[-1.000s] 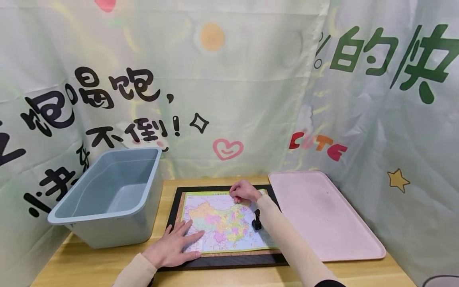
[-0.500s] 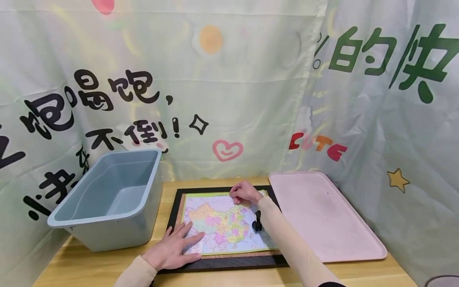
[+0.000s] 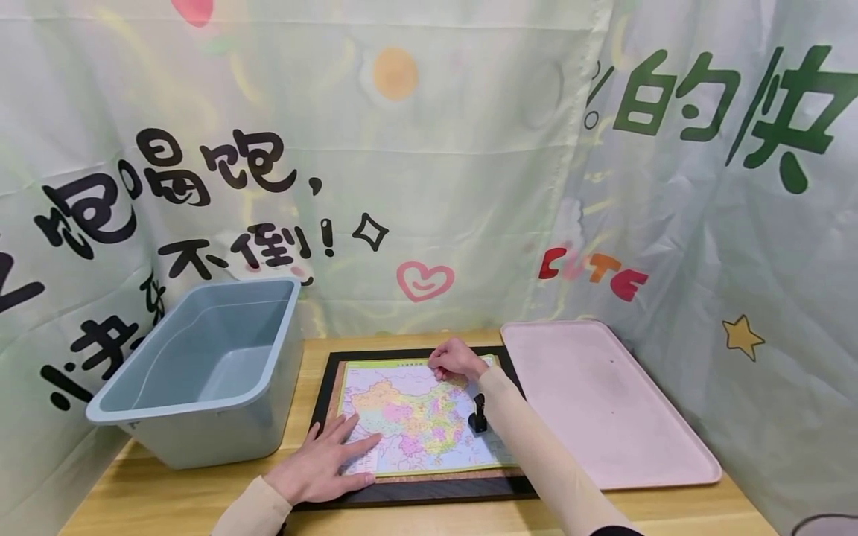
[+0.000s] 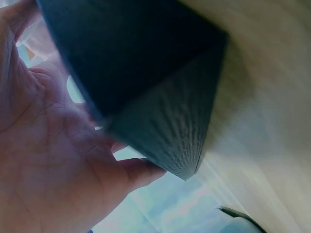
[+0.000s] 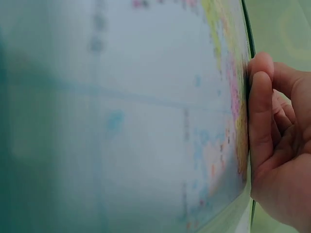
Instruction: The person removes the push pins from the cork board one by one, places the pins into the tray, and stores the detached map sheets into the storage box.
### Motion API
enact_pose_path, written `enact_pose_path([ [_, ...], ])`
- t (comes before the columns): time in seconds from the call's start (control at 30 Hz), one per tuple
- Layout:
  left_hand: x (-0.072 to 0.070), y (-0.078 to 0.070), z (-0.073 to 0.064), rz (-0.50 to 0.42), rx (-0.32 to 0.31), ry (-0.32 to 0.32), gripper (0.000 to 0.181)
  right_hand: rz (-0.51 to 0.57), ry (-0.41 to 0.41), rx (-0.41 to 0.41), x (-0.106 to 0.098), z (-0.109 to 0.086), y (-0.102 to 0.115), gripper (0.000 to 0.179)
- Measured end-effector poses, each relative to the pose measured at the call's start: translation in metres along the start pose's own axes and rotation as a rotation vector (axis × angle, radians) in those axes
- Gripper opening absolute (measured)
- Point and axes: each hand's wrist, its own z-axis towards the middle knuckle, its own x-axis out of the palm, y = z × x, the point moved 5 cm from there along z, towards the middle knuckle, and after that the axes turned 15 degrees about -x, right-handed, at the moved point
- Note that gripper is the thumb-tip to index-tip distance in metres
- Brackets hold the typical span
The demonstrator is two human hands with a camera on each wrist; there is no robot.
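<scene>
A map (image 3: 409,398) lies on a cork board (image 3: 462,474) with a black frame (image 3: 415,493). My left hand (image 3: 318,463) rests with spread fingers over the map's lower left and the frame. In the left wrist view, the black frame's corner (image 4: 160,116) stands beside the palm (image 4: 53,145). My right hand (image 3: 459,359) is at the map's top edge, fingers bent and their tips together. From the right wrist view, the fingers (image 5: 261,111) touch the map's surface (image 5: 136,150); whether something small is between the tips is hidden.
A deep blue-grey tub (image 3: 268,383) stands on the wooden table (image 3: 167,499) to the left. To the right lies a pink tray (image 3: 603,402), close to the frame. Printed cloth (image 3: 429,186) hangs behind and at both sides.
Both hands and the map hold nearly the same place. The head view has shifted only very slightly.
</scene>
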Motion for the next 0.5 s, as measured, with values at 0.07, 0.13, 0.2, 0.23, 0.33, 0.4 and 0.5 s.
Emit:
enact_pose_path([
  [0.07,0.0000,0.0004,0.0003,-0.001,0.000,-0.001,0.064,0.026,0.002,0.004,-0.0001,0.0003,0.0003,0.015],
  [0.13,0.0003,0.0007,0.0008,0.000,-0.001,-0.003,0.064,0.051,-0.002,0.011,-0.0008,0.0004,-0.0008,0.015],
  [0.2,0.0010,0.0006,0.0012,0.000,0.000,-0.003,0.064,0.076,-0.006,0.019,-0.0011,0.0000,-0.0027,0.015],
  [0.23,0.0013,0.0006,0.0013,-0.001,0.000,-0.003,0.064,0.089,-0.007,0.026,-0.0011,-0.0001,-0.0040,0.015],
  [0.33,0.0021,0.0007,0.0006,-0.001,-0.002,0.003,0.064,0.111,0.003,0.033,-0.0003,-0.0004,-0.0067,0.015],
  [0.4,0.0021,0.0007,-0.0001,-0.002,-0.002,0.006,0.065,0.126,0.015,0.038,0.0000,-0.0005,-0.0074,0.016],
  [0.5,0.0011,0.0008,-0.0005,-0.003,-0.001,0.000,0.064,0.162,0.029,0.036,-0.0004,0.0004,-0.0061,0.018],
])
